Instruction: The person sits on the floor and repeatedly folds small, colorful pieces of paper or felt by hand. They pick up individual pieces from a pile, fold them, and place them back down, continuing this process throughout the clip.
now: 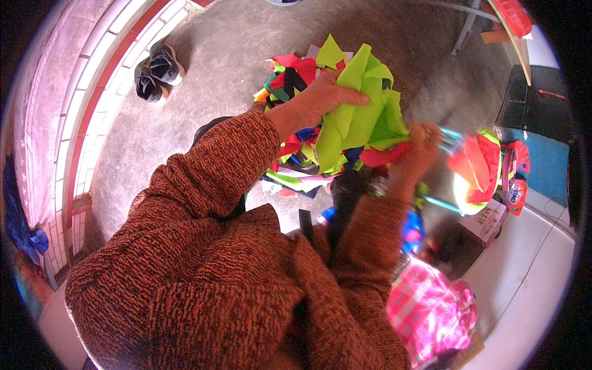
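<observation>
My left hand point(330, 95) is closed on a bright yellow-green fabric piece point(361, 108), the thumb lying across its front. The fabric hangs in folds over a heap of cloth scraps point(295, 147) in red, black, green, blue and yellow-green. At the fabric's right edge is my right hand point(422, 143), its fingers curled but smeared by motion. Whether it grips the fabric or anything else cannot be made out. A red scrap point(383, 155) shows just beneath the fabric, beside my right wrist.
To the right, red and yellow-green cloth point(478, 163) lies by blurred turquoise bars point(443, 205). A cardboard box point(484, 223) and a red packet point(515, 196) stand beyond. Pink checked cloth point(431, 308) lies at lower right. Dark shoes point(159, 71) rest on the floor at far left.
</observation>
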A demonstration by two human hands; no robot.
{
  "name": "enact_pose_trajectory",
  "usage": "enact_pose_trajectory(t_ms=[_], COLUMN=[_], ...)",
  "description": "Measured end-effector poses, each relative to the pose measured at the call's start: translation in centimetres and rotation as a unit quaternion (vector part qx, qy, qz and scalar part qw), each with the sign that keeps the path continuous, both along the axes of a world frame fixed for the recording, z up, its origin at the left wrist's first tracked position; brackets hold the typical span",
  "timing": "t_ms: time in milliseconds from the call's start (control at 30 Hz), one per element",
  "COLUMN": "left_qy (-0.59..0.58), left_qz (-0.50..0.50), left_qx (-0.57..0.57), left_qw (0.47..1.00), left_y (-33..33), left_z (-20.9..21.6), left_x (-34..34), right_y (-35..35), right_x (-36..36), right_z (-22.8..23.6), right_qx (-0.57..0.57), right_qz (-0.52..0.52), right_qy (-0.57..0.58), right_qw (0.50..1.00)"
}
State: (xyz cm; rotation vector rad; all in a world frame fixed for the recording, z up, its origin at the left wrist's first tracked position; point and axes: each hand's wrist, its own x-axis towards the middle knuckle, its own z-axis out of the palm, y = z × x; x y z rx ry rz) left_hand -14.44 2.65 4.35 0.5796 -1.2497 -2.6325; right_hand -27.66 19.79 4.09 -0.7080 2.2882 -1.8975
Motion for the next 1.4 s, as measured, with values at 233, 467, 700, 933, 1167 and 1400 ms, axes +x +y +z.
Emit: enact_pose_trajectory(t_ms=[233, 467, 700, 933, 1167, 1400], left_qy=[-0.024, -0.006, -0.007, -0.024, 0.016, -0.015], left_qz=[-0.033, -0.081, -0.026, 0.025, 0.008, 0.018], left_qx=[-0.189, -0.22, -0.054, 0.132, 0.091, 0.108], left_qw=[0.981, 0.972, 0.998, 0.991, 0.996, 0.994], left_y=[0.5, 1.0, 0.2, -0.3, -0.4, 0.0], left_z=[-1.0, -1.3, -2.5, -0.2, -1.6, -0.4], left_x=[-0.3, -0.5, -0.3, 0.1, 0.1, -0.1], right_y=[-1.5, -0.6, 0.0, 2.2, 1.0, -0.1], right_x=[1.9, 1.6, -0.1, -2.3, -1.1, 0.7], right_z=[-0.1, -1.4, -1.7, -2.4, -1.6, -0.2], right_qx=[0.075, 0.112, -0.013, 0.131, -0.14, -0.137], right_qz=[0.071, 0.033, -0.056, -0.013, 0.05, 0.125], right_qy=[0.13, 0.067, -0.012, 0.299, -0.118, -0.131], right_qw=[0.986, 0.991, 0.998, 0.945, 0.982, 0.974])
